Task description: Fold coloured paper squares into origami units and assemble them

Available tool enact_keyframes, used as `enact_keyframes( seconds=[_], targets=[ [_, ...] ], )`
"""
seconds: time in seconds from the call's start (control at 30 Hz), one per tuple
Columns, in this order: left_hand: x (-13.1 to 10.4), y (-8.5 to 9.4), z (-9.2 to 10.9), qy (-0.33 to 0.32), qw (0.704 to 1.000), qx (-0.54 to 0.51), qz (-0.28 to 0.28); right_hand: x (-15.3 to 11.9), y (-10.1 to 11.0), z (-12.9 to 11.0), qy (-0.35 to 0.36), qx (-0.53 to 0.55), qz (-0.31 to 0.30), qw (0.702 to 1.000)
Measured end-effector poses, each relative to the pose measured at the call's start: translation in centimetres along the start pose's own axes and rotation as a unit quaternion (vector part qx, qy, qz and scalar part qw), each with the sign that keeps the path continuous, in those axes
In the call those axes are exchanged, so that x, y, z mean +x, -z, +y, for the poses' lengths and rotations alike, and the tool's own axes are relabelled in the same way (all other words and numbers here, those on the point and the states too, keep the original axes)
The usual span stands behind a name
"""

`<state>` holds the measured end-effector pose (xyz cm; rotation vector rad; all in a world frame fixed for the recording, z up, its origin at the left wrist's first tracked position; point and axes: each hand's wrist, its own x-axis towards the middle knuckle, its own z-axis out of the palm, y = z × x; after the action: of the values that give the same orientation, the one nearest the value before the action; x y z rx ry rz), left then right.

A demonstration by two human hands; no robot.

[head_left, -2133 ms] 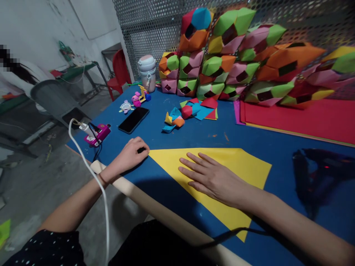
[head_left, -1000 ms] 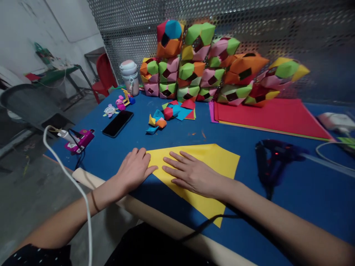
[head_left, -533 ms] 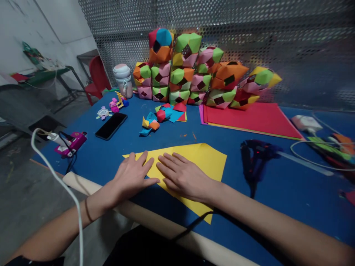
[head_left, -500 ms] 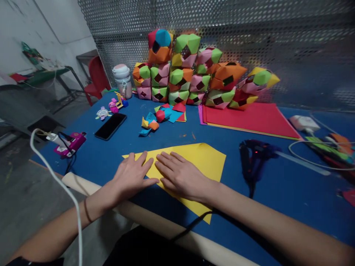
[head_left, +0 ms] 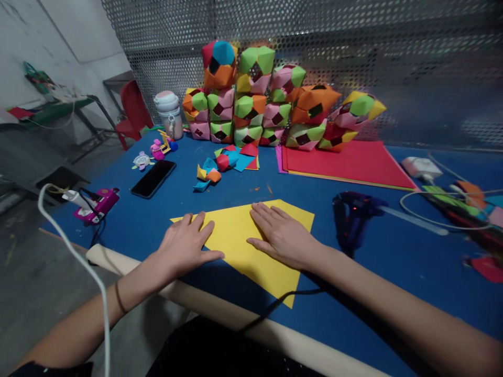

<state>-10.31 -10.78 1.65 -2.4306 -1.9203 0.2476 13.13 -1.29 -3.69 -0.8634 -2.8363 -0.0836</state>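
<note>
A folded sheet of yellow paper lies on the blue table in front of me. My left hand rests on its left end, palm down, with the thumb stretched out toward the near edge. Farther right, my right hand presses flat on the paper with its fingers extended. Neither hand grips anything. A black cord crosses the sheet's lower right corner and runs under my right forearm.
Colourful folded-paper modules are stacked at the back. Behind the right hand lies red paper. A glue gun stands to the right. At left are a phone, a purple power strip and a bottle.
My right hand has slid to the right across the yellow paper, away from the left hand. The left hand stays at the paper's left end. The view has shifted slightly.
</note>
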Motion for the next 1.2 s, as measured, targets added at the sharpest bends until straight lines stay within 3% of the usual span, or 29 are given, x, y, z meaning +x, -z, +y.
enact_keyframes(
  seconds=[0.2,0.33,0.5,0.63,0.8,0.9,1.0,1.2],
  targets=[
    [0.6,0.1,1.5,0.008,1.0,-0.016,0.018,1.2,1.1,-2.5,0.056,0.001,0.034,0.998],
    [1.0,0.0,1.7,0.007,0.999,-0.033,0.006,2.5,0.9,-3.5,0.068,0.024,0.011,0.997],
    [0.9,-0.4,1.3,0.012,0.999,-0.037,0.0,1.9,-0.2,-0.8,-0.037,0.016,-0.012,0.999],
    [0.6,-0.6,1.0,0.016,0.999,-0.049,0.006,0.6,-0.8,2.0,-0.076,0.002,-0.004,0.997],
    [0.2,-0.7,1.2,0.023,0.998,-0.065,0.016,0.1,-0.2,1.6,-0.094,-0.001,0.016,0.995],
    [0.0,-0.7,1.4,0.028,0.997,-0.07,0.01,-0.3,0.5,-0.7,-0.018,0.016,0.03,0.999],
    [-0.1,-0.7,1.5,0.019,0.997,-0.07,0.005,-0.9,0.8,-2.6,0.074,0.056,0.004,0.996],
    [-0.2,-0.6,1.3,0.006,0.997,-0.077,0.0,-1.8,0.3,-1.9,0.073,0.09,-0.012,0.993]
  ],
)
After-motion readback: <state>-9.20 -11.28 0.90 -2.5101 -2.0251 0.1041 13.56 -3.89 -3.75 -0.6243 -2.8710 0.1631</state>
